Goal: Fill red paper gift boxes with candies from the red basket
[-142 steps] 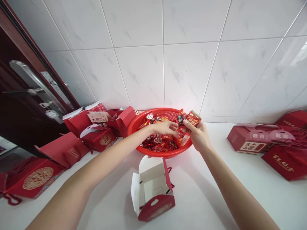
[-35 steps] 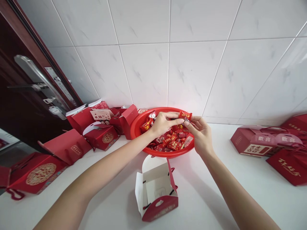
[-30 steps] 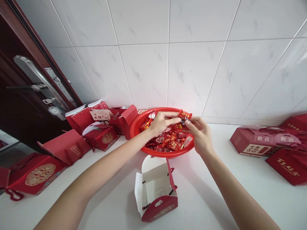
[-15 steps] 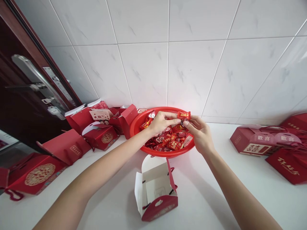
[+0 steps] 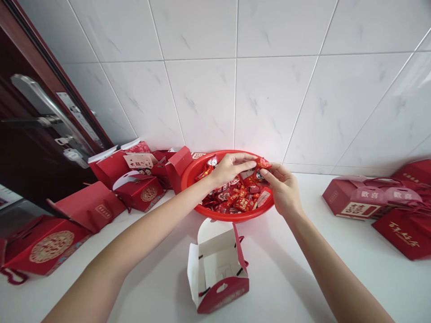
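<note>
Over the red plastic basket (image 5: 232,218), my right hand (image 5: 285,188) is closed on wrapped candies: a red one (image 5: 263,163) sits at the fingertips, and a dark one with a white mark (image 5: 259,174) lies by the thumb. My left hand (image 5: 229,170) reaches in from the left, its thumb and fingers pinched at the near end of that red candy. Loose red-wrapped candies (image 5: 244,202) fill the basket beneath both hands. In front of the basket stands an opened red gift box (image 5: 224,298), white inside, its flaps spread and nothing visible in it.
Several red gift boxes (image 5: 141,193) stand at the left, some with raised lids, beside a dark door with a metal handle (image 5: 50,112). More boxes (image 5: 357,197) with cord handles are grouped at the right. A white tiled wall (image 5: 269,103) rises behind the white tabletop (image 5: 286,269).
The red candy has turned and tilted, shifting slightly to the right between my hands. My left fingers have moved a little to the right. The opened box and basket remain in place.
</note>
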Available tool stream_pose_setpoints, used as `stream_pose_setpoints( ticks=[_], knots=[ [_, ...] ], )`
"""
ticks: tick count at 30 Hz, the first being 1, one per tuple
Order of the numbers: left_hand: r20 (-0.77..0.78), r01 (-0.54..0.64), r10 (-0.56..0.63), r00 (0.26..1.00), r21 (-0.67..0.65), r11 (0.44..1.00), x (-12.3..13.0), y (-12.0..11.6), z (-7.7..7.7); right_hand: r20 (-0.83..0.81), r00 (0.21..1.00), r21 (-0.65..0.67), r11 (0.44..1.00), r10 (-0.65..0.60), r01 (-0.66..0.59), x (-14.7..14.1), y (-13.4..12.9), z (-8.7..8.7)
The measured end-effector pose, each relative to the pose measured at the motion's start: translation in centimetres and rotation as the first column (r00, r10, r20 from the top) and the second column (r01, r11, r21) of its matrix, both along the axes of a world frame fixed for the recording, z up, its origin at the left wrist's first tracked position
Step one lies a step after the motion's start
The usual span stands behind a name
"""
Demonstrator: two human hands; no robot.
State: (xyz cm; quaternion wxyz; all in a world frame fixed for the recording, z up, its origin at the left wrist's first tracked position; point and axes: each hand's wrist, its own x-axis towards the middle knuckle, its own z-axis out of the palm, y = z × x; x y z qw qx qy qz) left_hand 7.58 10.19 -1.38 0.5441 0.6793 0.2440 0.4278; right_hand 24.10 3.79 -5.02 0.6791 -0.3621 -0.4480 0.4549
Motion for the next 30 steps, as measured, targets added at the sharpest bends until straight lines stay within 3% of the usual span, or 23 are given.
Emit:
stream_pose_setpoints(
  ticks=[3, 12, 15, 17, 19, 22, 24, 26, 30],
  knots=[
    [-0.037, -0.02, 0.022, 0.999, 0.044, 0.999, 0.5, -0.2, 0.1, -0.013, 1.0, 0.002, 1.0, 0.017, -0.017, 0.0, 0.0, 0.0],
    [-0.048, -0.002, -0.002, 0.999, -0.095, 0.996, 0.0, 0.1, 0.4, -0.061, 0.998, -0.029, 0.999, 0.023, -0.025, 0.1, 0.0, 0.1],
    [-0.047, -0.09, 0.084, 0.995, -0.158, 0.983, -0.7, 1.0, 0.4, -0.09, 0.996, -0.027, 1.0, 0.013, -0.016, 0.3, 0.1, 0.3],
    [-0.164, -0.158, 0.139, 0.977, -0.11, 0.981, -1.6, 2.0, 0.2, -0.107, 0.994, -0.024, 1.0, -0.009, 0.006, 0.5, 0.2, 0.4],
    [-0.376, -0.159, 0.154, 0.914, 0.018, 0.987, -2.7, 3.2, 0.0, -0.125, 0.992, -0.028, 0.999, -0.031, 0.028, 0.7, 0.4, 0.5],
    [-0.698, -0.005, 0.167, 0.696, 0.228, 0.974, -4.4, 4.6, -0.6, -0.158, 0.987, -0.042, 0.999, -0.039, 0.032, 0.9, 0.6, 0.4],
    [-0.799, 0.074, 0.196, 0.569, 0.288, 0.955, -5.1, 5.2, -1.2, -0.169, 0.985, -0.049, 0.998, -0.034, 0.026, 0.9, 0.6, 0.3],
    [-0.833, 0.1, 0.218, 0.508, 0.308, 0.946, -5.3, 5.5, -1.9, -0.174, 0.984, -0.05, 0.998, -0.032, 0.024, 0.8, 0.6, 0.3],
    [-0.839, 0.138, 0.265, 0.476, 0.369, 0.919, -5.0, 5.6, -3.3, -0.175, 0.984, -0.044, 0.999, -0.032, 0.024, 0.7, 0.5, 0.3]
  ],
)
